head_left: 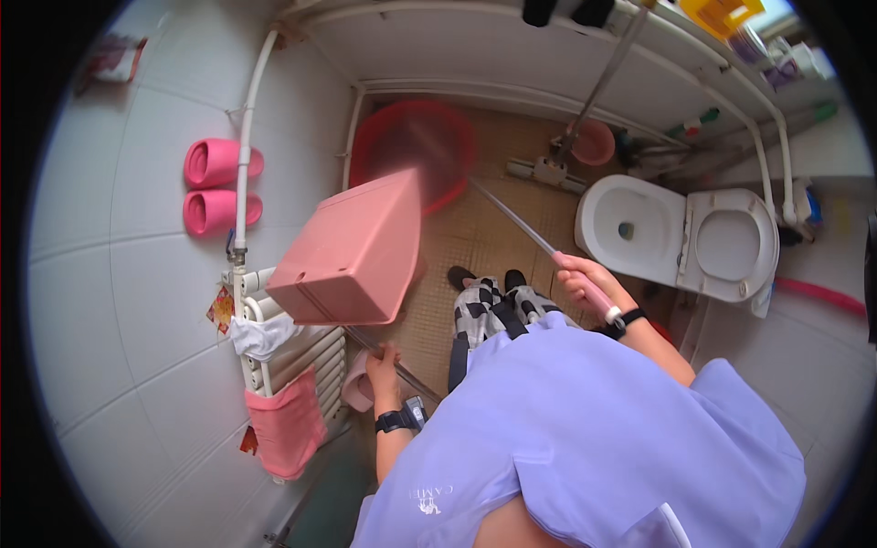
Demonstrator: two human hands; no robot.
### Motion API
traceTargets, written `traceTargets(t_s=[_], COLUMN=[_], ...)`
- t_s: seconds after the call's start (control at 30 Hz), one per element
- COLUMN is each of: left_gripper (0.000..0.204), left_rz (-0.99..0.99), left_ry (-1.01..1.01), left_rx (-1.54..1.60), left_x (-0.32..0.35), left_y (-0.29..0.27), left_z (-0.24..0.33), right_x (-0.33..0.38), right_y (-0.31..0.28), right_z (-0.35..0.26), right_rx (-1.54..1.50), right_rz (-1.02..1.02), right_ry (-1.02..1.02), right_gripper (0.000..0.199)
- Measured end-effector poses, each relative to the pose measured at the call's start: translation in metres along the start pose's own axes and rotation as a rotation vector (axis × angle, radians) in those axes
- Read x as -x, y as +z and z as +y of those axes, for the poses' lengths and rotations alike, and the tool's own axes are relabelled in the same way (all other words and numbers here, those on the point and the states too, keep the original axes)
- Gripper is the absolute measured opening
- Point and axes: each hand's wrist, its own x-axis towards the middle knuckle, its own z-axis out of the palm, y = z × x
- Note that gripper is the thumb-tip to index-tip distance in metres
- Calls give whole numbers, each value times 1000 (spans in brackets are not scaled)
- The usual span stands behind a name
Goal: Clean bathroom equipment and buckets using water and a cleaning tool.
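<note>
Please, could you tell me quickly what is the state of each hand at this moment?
Left hand: closed, holding the metal pole running to the pink dustpan.
Right hand: closed, holding the pink handle of a metal rod.

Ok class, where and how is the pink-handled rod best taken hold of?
Probably by the pink grip, coming from the person's right, with the palm wrapped round: it looks thicker than the rod's metal shaft and its end slants back toward the person. The right hand holds it there.

Wht tiled walls (pixel 169 310), tan flr (pixel 457 245)
</note>
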Motion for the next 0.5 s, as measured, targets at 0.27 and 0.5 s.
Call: traceTargets(t_s=[0.27, 0.5], left_gripper=[16, 14], left_rz=[-47, -245], left_ry=[37, 74], left_rx=[66, -15], left_x=[22, -4], left_y=[-5, -19], left_z=[5, 10], right_x=[19, 35], right_y=[-35, -53], right_z=[6, 61], right_rx=[-42, 62], right_rz=[-289, -231], right_ry=[-48, -104], right_gripper=[16, 13])
